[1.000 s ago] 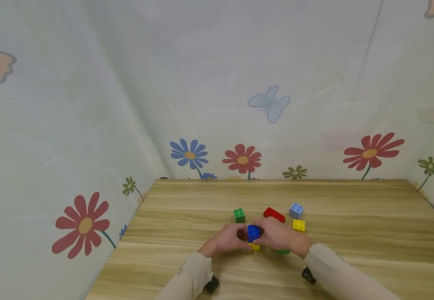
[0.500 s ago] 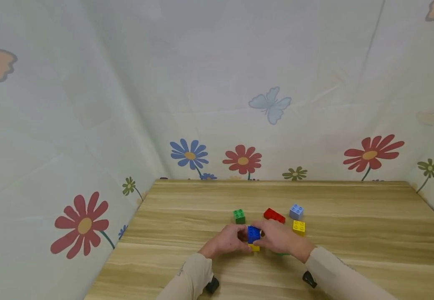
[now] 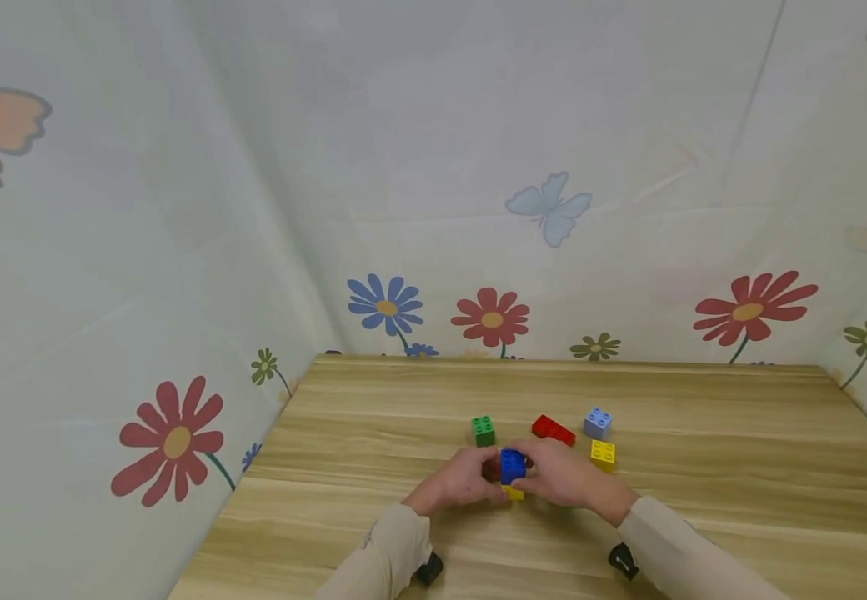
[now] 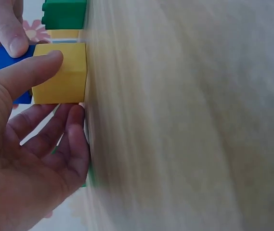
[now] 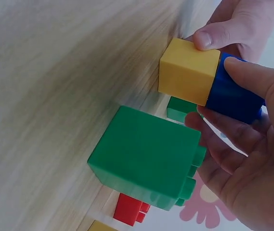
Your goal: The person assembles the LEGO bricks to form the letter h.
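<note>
A blue brick (image 3: 512, 466) sits on top of a yellow brick (image 3: 513, 493), the two stacked on the table. My left hand (image 3: 462, 480) grips the yellow brick (image 4: 62, 72), its thumb on the near side and fingers behind. From the other side my right hand (image 3: 564, 475) pinches the blue brick (image 5: 234, 91) between thumb and fingers. In the right wrist view the yellow brick (image 5: 187, 70) joins the blue one without a visible gap. The left thumb also shows there on the yellow brick's face.
Behind the hands are a green brick (image 3: 483, 431), a red brick (image 3: 553, 430), a light blue brick (image 3: 598, 423) and another yellow brick (image 3: 603, 455). A second green brick (image 5: 146, 154) stands beside my right hand. A patterned cloth (image 3: 433, 167) hangs behind the table.
The head view has shifted slightly, so everything appears a little further right. Both hands keep their hold on the stacked bricks, with no clear movement against the table.
</note>
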Demonstrator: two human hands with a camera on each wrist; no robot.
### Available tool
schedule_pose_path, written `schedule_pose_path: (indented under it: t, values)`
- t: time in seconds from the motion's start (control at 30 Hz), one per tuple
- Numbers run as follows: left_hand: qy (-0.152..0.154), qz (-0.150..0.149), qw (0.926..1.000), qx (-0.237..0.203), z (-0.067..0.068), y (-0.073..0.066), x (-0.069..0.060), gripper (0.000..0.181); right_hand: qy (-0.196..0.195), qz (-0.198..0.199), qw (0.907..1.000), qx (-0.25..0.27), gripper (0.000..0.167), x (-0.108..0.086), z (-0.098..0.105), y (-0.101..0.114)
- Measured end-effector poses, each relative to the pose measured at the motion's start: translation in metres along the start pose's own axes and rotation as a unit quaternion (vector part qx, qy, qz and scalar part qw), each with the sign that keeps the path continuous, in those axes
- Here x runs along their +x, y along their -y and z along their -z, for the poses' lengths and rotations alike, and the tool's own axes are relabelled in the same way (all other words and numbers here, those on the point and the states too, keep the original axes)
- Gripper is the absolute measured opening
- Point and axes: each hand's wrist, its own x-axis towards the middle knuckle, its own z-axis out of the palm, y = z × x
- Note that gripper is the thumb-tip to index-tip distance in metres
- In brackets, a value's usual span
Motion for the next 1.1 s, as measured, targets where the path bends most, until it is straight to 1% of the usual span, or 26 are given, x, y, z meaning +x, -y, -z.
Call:
schedule_pose_path:
  t: [0.1,0.2,0.37,0.47,0.57,0.67,0.77,0.97,1.1]
  values:
    - [-0.001,-0.003,0.9999,0.011,0.0,0.0,-0.001,0.035,-0.01,-0.003,0.9999,-0.006,0.051,-0.002,0.0,-0.001]
    - [-0.005,-0.01,0.9999,0.012,0.003,0.002,-0.003,0.038,-0.024,-0.001,0.9996,-0.012,0.052,-0.006,0.002,-0.003]
    - [-0.019,-0.021,0.9995,0.009,0.01,0.008,-0.011,0.036,-0.05,0.024,0.9981,-0.027,0.049,-0.015,0.014,-0.003]
    - [-0.025,-0.026,0.9993,0.008,0.016,0.012,-0.018,0.036,-0.056,0.033,0.9974,-0.032,0.049,-0.022,0.021,-0.004]
    - [-0.036,-0.021,0.9991,0.006,0.022,0.019,-0.024,0.035,-0.062,0.027,0.9972,-0.032,0.048,-0.028,0.026,-0.007]
    - [-0.05,-0.011,0.9987,-0.002,0.028,0.027,-0.029,0.035,-0.076,0.017,0.9965,-0.03,0.046,-0.034,0.03,-0.012]
    - [-0.059,-0.007,0.9982,-0.007,0.036,0.035,-0.033,0.036,-0.087,0.009,0.9958,-0.03,0.045,-0.041,0.035,-0.017]
    - [-0.075,-0.003,0.9971,0.009,0.053,0.046,-0.042,0.04,-0.103,-0.006,0.9943,-0.026,0.044,-0.055,0.047,-0.031]
    - [-0.084,0.002,0.9964,0.01,0.063,0.053,-0.045,0.041,-0.108,-0.013,0.9937,-0.029,0.042,-0.062,0.053,-0.039]
